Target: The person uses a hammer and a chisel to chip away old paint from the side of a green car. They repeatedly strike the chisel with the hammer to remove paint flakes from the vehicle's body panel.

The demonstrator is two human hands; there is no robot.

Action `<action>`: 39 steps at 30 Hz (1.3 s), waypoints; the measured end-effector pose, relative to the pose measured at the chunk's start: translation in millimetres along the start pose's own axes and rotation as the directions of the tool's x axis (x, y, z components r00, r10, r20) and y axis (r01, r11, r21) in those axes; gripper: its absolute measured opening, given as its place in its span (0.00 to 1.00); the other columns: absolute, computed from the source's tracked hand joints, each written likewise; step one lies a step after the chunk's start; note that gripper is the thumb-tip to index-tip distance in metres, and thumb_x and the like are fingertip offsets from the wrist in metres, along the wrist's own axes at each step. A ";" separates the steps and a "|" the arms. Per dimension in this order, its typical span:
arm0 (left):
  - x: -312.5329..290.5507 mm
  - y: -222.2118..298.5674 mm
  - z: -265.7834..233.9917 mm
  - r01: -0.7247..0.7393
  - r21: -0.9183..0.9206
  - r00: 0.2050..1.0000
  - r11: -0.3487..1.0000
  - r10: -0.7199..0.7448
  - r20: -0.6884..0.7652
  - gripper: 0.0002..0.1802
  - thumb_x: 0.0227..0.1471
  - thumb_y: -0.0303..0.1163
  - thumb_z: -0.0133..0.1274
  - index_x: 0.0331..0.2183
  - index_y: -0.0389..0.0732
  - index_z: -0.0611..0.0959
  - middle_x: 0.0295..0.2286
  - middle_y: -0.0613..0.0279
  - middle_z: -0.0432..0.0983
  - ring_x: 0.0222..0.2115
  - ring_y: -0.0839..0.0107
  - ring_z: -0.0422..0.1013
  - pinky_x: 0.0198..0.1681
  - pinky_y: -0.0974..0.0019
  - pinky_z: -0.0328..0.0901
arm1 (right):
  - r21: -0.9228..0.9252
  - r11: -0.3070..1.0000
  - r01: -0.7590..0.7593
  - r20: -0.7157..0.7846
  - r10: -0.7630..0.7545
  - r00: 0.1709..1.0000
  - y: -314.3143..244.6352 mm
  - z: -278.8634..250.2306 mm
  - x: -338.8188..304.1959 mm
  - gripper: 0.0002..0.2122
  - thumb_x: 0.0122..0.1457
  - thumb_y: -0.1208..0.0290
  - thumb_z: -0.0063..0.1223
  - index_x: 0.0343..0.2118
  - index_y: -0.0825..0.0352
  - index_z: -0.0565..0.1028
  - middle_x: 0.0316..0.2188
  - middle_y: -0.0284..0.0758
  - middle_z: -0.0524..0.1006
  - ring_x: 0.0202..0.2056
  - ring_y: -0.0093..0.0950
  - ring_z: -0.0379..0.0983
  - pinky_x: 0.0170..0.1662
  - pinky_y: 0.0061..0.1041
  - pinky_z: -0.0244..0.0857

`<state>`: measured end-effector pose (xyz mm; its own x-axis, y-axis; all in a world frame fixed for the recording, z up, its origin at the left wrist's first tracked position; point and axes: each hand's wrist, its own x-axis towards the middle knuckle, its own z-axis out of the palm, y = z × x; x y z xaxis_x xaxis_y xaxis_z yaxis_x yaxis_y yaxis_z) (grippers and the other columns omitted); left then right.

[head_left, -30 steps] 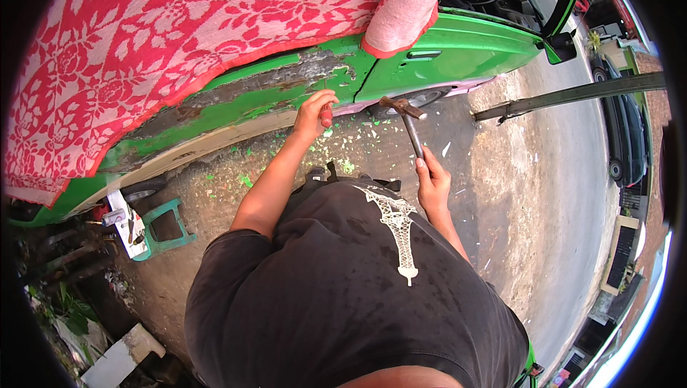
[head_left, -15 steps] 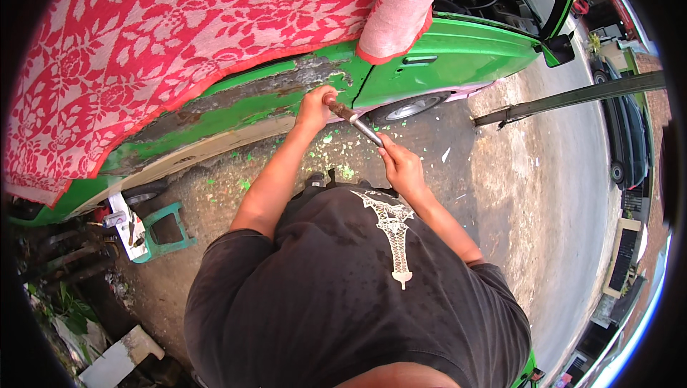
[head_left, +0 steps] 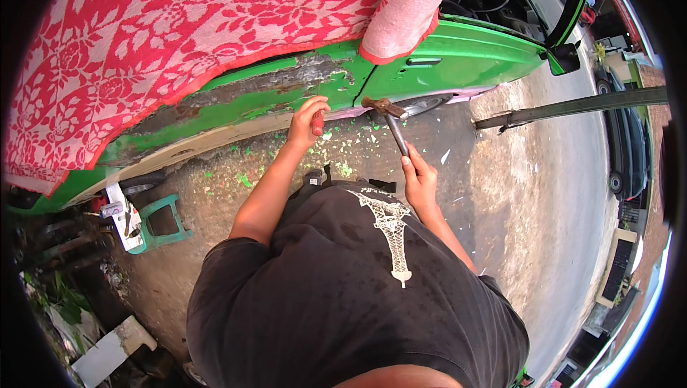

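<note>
My right hand (head_left: 421,179) is closed round the handle of a hammer (head_left: 393,127) with a rusty brown head and a metal shaft. The head hangs in the air near the lower edge of the green car door. My left hand (head_left: 303,127) grips a tool with a red handle (head_left: 317,124); its working end I cannot make out. That hand is close to the green car body panel (head_left: 279,87), whose paint is stripped in a long grey and brown patch. Hammer head and red handle are apart.
A red and pink floral cloth (head_left: 215,23) drapes over the car. Green paint chips (head_left: 345,169) litter the ground. A green stool (head_left: 168,225) stands at left beside a white panel. At right, a slanting post (head_left: 572,109) rises near the road, with a dark parked car (head_left: 624,137) beyond.
The hammer has swung back to the right, away from the red-handled tool. My left hand has dropped slightly and its red handle now shows.
</note>
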<state>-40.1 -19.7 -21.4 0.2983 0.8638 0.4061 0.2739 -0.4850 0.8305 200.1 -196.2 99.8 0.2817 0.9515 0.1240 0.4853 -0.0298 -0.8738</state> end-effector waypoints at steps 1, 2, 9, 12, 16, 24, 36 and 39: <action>0.9 0.3 0.6 0.005 0.001 1.000 1.000 -0.005 -0.002 0.18 0.42 0.12 0.52 0.37 0.41 0.79 0.44 0.56 0.76 0.38 0.63 0.76 0.41 0.66 0.69 | 0.000 1.000 0.024 -0.004 -0.024 1.000 1.2 -0.2 0.9 0.16 0.63 0.75 0.53 0.53 0.71 0.74 0.39 0.44 0.81 0.37 0.21 0.77 0.41 0.22 0.68; 1.5 0.5 1.2 0.010 0.001 1.000 1.000 -0.010 -0.004 0.15 0.46 0.13 0.51 0.36 0.40 0.80 0.43 0.55 0.77 0.40 0.60 0.76 0.42 0.65 0.70 | 0.001 0.999 0.048 -0.008 -0.048 0.999 3.1 0.0 1.6 0.16 0.63 0.75 0.53 0.53 0.71 0.74 0.39 0.44 0.81 0.37 0.21 0.77 0.42 0.22 0.68; 13.9 5.1 1.3 0.039 0.009 0.999 0.999 -0.039 -0.017 0.13 0.48 0.13 0.51 0.35 0.41 0.79 0.41 0.56 0.78 0.42 0.58 0.76 0.43 0.64 0.69 | -0.021 0.997 0.072 0.015 -0.072 0.997 -5.1 0.7 9.0 0.16 0.62 0.74 0.54 0.53 0.69 0.74 0.41 0.44 0.81 0.36 0.23 0.78 0.42 0.22 0.69; 21.5 3.4 1.0 0.012 0.001 1.000 1.000 -0.012 -0.024 0.21 0.38 0.09 0.52 0.35 0.40 0.78 0.42 0.56 0.77 0.40 0.56 0.76 0.42 0.64 0.70 | -0.070 0.997 0.035 0.144 -0.025 0.989 -23.0 -4.4 16.5 0.15 0.62 0.75 0.54 0.51 0.71 0.75 0.39 0.43 0.81 0.36 0.23 0.78 0.41 0.23 0.69; 28.1 12.3 -5.5 0.035 -0.043 0.998 0.998 -0.032 0.051 0.21 0.37 0.09 0.51 0.35 0.40 0.78 0.40 0.55 0.77 0.40 0.55 0.76 0.43 0.62 0.69 | -0.003 0.849 0.529 0.031 -0.528 0.849 -28.6 9.1 26.0 0.16 0.60 0.75 0.54 0.52 0.65 0.75 0.26 0.42 0.77 0.23 0.35 0.73 0.29 0.30 0.69; 2.6 -34.8 -0.7 0.209 0.066 0.970 0.976 -0.215 0.110 0.15 0.39 0.11 0.50 0.32 0.37 0.78 0.43 0.56 0.77 0.45 0.58 0.75 0.47 0.62 0.67 | -0.220 0.957 0.187 0.167 -0.152 0.974 12.1 20.3 15.4 0.15 0.62 0.70 0.54 0.52 0.59 0.76 0.26 0.43 0.78 0.26 0.39 0.76 0.31 0.32 0.70; 6.2 5.0 -19.7 0.001 -0.006 0.987 1.000 0.000 0.161 0.17 0.37 0.12 0.51 0.32 0.40 0.74 0.47 0.54 0.74 0.43 0.56 0.75 0.44 0.64 0.68 | -0.123 0.991 -0.046 -0.005 0.046 0.999 -3.0 -1.7 -7.7 0.16 0.63 0.73 0.54 0.53 0.69 0.74 0.26 0.38 0.78 0.23 0.18 0.67 0.31 0.21 0.65; 7.1 4.9 -19.2 0.020 0.013 0.984 1.000 -0.022 0.179 0.19 0.35 0.12 0.52 0.32 0.40 0.73 0.47 0.54 0.74 0.43 0.54 0.74 0.44 0.63 0.68 | -0.101 0.995 0.008 -0.031 -0.011 0.999 -3.9 5.7 -6.9 0.16 0.63 0.73 0.54 0.53 0.69 0.75 0.30 0.41 0.81 0.25 0.19 0.70 0.32 0.22 0.66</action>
<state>-54.2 -13.4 -7.1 0.4506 0.8361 0.3129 0.2914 -0.4691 0.8337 191.6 -201.0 99.7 0.3015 0.9419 0.1478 0.5687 -0.0532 -0.8209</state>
